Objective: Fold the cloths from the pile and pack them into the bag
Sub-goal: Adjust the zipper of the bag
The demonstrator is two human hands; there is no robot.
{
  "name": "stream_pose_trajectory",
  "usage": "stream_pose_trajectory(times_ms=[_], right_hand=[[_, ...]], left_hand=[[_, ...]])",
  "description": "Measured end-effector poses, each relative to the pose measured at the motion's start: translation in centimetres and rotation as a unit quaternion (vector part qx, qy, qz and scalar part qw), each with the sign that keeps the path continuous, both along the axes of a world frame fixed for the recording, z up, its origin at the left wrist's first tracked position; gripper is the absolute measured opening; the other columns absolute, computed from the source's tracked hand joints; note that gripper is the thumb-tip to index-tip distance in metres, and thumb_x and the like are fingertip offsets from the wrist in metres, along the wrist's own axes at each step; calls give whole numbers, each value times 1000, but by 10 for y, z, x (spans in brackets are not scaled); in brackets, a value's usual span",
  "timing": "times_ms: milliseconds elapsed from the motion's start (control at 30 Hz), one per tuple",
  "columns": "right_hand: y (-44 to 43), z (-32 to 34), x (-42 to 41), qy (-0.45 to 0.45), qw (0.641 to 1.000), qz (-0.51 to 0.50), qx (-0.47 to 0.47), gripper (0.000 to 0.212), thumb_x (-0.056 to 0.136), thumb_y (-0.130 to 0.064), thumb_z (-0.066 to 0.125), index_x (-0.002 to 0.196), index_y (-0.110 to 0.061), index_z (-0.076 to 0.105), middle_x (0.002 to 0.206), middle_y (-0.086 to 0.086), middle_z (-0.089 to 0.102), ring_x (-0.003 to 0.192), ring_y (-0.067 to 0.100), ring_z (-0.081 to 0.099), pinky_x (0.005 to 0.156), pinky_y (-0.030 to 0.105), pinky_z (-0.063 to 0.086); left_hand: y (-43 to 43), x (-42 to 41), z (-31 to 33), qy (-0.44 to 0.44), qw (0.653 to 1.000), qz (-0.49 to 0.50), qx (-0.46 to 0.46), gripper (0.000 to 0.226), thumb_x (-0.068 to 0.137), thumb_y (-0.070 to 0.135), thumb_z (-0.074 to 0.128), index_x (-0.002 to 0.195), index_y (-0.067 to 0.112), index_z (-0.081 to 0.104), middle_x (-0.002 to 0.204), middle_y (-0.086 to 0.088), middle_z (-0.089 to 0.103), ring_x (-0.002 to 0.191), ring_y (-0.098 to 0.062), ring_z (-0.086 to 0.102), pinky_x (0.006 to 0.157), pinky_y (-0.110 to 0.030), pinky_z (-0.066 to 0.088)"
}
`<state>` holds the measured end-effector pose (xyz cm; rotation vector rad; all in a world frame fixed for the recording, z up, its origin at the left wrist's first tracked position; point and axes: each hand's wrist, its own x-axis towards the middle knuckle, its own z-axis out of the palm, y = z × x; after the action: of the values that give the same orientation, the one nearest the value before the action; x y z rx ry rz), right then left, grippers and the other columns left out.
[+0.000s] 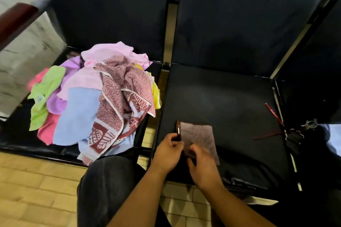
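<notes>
Left hand (168, 150), right hand (203, 161) grip folded cloth (200, 134) on seat (230, 97).

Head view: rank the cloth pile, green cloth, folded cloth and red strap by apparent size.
1. cloth pile
2. green cloth and folded cloth: look alike, both partly hidden, so unranked
3. red strap

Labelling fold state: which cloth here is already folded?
The brown patterned cloth on the right seat, held by the left hand and right hand: a flat rectangle. The others lie crumpled in the pile on the left seat.
</notes>
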<state>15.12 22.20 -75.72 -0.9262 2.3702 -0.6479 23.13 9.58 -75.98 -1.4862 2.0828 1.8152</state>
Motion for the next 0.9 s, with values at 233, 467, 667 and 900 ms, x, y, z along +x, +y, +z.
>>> stream_pose_trajectory(times_ms=[233,467,667,900], right_hand=[[4,-6,-5,1,997,49,-62,36,88,-12,73,104,-41,59,121,-24,54,110,-15,50,104,19,47],[10,-3,-29,-16,998,-58,-23,38,86,-67,60,115,-41,59,149,-12,41,135,7,40,115,37,40],[-13,-2,-65,-225,927,-297,54,53,92,-41,73,132,-10,58,117,6,65,101,24,63,85,34,53],[-18,10,-59,-405,854,-318,-80,22,94,-30,72,114,-19,70,107,5,77,97,25,74,89,45,61]], left_hand=[[2,-2,-8,58,997,16,-55,44,95,21,69,130,43,56,111,13,70,101,0,67,67,-4,48],[3,2,-10,29,983,-32,-177,44,97,9,60,134,32,59,121,6,65,108,-12,65,89,-27,57],[9,3,-9,-34,967,-79,-241,46,102,10,49,147,22,50,131,-1,44,115,-20,56,104,-29,48],[7,5,-13,-30,965,-91,-244,49,101,12,53,148,27,48,131,0,44,117,-22,57,104,-34,52]])
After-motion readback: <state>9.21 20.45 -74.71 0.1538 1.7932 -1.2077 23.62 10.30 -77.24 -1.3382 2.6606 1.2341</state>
